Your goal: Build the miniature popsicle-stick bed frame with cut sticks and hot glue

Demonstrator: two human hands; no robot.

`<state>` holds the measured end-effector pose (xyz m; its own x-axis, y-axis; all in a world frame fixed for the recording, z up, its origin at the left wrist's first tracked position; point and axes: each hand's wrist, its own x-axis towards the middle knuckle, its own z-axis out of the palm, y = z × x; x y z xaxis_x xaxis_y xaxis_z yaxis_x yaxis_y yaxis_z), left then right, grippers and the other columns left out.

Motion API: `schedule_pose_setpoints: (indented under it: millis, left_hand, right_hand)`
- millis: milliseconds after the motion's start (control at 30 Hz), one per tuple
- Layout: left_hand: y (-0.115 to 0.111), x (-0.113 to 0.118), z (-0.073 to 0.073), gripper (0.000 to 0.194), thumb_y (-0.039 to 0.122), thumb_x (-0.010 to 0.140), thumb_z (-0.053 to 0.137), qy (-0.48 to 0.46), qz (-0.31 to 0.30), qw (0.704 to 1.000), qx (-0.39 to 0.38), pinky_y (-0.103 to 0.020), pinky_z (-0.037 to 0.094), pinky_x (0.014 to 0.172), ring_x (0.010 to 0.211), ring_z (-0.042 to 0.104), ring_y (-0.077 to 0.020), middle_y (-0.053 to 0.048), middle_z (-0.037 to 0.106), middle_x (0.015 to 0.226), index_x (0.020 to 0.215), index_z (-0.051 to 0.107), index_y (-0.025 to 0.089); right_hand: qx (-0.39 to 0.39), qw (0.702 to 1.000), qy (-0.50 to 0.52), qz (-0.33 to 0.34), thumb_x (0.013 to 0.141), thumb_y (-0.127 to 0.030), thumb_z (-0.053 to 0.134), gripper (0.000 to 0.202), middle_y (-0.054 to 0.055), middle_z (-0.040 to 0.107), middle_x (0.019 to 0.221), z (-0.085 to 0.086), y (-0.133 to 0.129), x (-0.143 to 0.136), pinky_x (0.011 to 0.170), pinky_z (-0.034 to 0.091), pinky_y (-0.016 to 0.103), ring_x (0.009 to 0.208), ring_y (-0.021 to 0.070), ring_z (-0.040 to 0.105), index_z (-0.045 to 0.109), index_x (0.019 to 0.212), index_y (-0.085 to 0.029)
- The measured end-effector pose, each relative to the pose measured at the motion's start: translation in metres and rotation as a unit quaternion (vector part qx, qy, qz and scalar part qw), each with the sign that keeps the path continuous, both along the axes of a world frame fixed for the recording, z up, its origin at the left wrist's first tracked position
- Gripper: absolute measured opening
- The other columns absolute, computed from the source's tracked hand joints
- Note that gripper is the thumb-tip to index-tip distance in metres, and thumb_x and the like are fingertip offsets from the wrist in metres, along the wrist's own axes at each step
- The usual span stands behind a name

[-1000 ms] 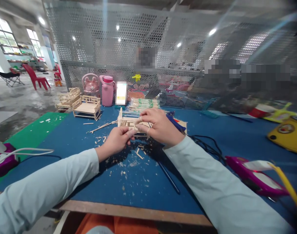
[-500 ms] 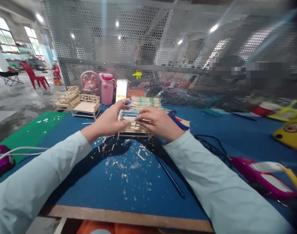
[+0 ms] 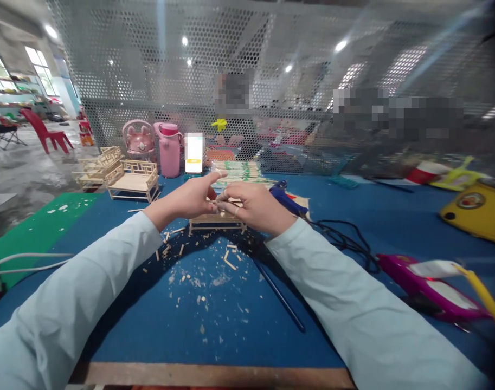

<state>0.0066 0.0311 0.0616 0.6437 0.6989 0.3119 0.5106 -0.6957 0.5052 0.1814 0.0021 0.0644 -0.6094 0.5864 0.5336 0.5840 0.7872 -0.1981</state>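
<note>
On the blue table (image 3: 214, 319), I'd steady the wooden model (image 3: 215, 221) gently, left hand (image 3: 190, 199) and right hand (image 3: 247, 206) both pinching its top rail.

Open blue mat in front, clutter at the back and right

The near part of the blue-covered desk (image 3: 214, 325) between the two sleeves holds only scattered pale wood chips (image 3: 198, 279) and a thin dark rod (image 3: 280, 297) lying slantwise. Behind the hands stand a finished pale wooden miniature bench (image 3: 133, 180), a pink lidded bottle (image 3: 169, 149), a lit phone (image 3: 194, 153) and a perforated metal screen (image 3: 271, 81). To the right lie black tangled cables (image 3: 345, 241) and a magenta plastic tool (image 3: 430, 287).
</note>
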Motion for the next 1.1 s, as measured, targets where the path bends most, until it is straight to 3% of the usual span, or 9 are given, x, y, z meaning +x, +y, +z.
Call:
schedule_pose_setpoints:
  millis: [67,200,367,567,700,800,933,1100]
  left_hand:
    - [0.0,0.001,-0.001,0.077,0.018,0.067,0.066,-0.017,-0.012,1.0,-0.005,-0.028,0.045,0.068,0.078,0.061,-0.0176,-0.008,0.066,0.09,0.135,0.03,0.013]
    - [-0.001,0.002,-0.004,0.071,0.02,0.067,0.067,-0.038,-0.003,0.999,-0.013,-0.025,0.044,0.064,0.074,0.061,-0.0165,-0.007,0.067,0.087,0.131,0.037,0.016]
    - [-0.003,0.003,-0.004,0.077,0.022,0.068,0.068,-0.034,0.012,0.999,-0.024,-0.026,0.044,0.065,0.072,0.061,-0.0162,-0.005,0.067,0.083,0.136,0.033,0.018]
    - [-0.002,0.003,-0.005,0.078,0.028,0.069,0.067,-0.03,0.007,0.999,-0.016,-0.026,0.044,0.064,0.071,0.061,-0.0167,-0.006,0.067,0.082,0.137,0.03,0.017]
    - [-0.001,0.003,-0.007,0.071,0.024,0.067,0.068,-0.043,0.01,0.999,-0.005,-0.026,0.044,0.065,0.073,0.061,-0.0169,-0.007,0.067,0.086,0.131,0.038,0.015]
    - [-0.001,0.004,-0.006,0.071,0.019,0.066,0.068,-0.038,0.005,0.999,0.004,-0.027,0.044,0.069,0.077,0.062,-0.0175,-0.007,0.067,0.087,0.13,0.037,0.013]
    - [-0.002,0.004,-0.005,0.074,0.015,0.065,0.067,-0.022,0.015,1.0,-0.002,-0.029,0.045,0.072,0.079,0.063,-0.0184,-0.008,0.068,0.087,0.132,0.035,0.01]
    - [-0.002,0.006,-0.007,0.071,0.015,0.065,0.066,-0.032,0.007,0.999,-0.009,-0.032,0.045,0.077,0.08,0.062,-0.0186,-0.008,0.068,0.089,0.13,0.038,0.013]
  right_hand:
    - [-0.072,0.996,0.056,0.001,0.075,-0.017,0.055,0.008,0.002,0.06,0.075,0.0,0.001,0.002,0.066,0.042,0.028,0.07,0.0128,0.054,0.058,0.083,-0.017]
    - [-0.229,0.955,0.185,0.024,0.063,-0.004,0.05,0.045,-0.001,0.057,0.077,0.001,0.008,0.011,0.063,0.043,0.027,0.073,0.0129,0.056,0.046,0.105,-0.019]
    - [-0.271,0.942,0.197,0.022,0.06,-0.002,0.048,0.048,-0.002,0.057,0.072,0.002,0.011,0.015,0.061,0.041,0.026,0.069,0.0123,0.056,0.045,0.105,-0.019]
    - [-0.217,0.963,0.159,0.0,0.065,-0.008,0.056,0.049,-0.002,0.057,0.074,-0.001,0.007,0.01,0.062,0.043,0.027,0.067,0.0124,0.055,0.044,0.111,-0.021]
    - [-0.061,0.991,0.122,-0.014,0.065,-0.009,0.058,0.039,0.001,0.057,0.082,-0.001,0.004,0.006,0.068,0.043,0.03,0.074,0.0141,0.052,0.053,0.102,-0.02]
    - [0.026,0.998,0.05,0.02,0.069,-0.012,0.057,0.02,0.003,0.058,0.082,-0.001,0.004,0.004,0.072,0.043,0.032,0.079,0.0163,0.052,0.062,0.087,-0.019]
    - [0.035,0.998,-0.005,0.043,0.08,-0.017,0.051,0.016,0.004,0.061,0.075,-0.002,0.006,0.006,0.066,0.042,0.028,0.073,0.0143,0.054,0.067,0.08,-0.018]
    - [0.016,0.998,-0.014,0.051,0.083,-0.021,0.05,0.019,0.003,0.063,0.076,-0.004,0.01,0.009,0.063,0.042,0.026,0.071,0.0127,0.056,0.068,0.081,-0.021]
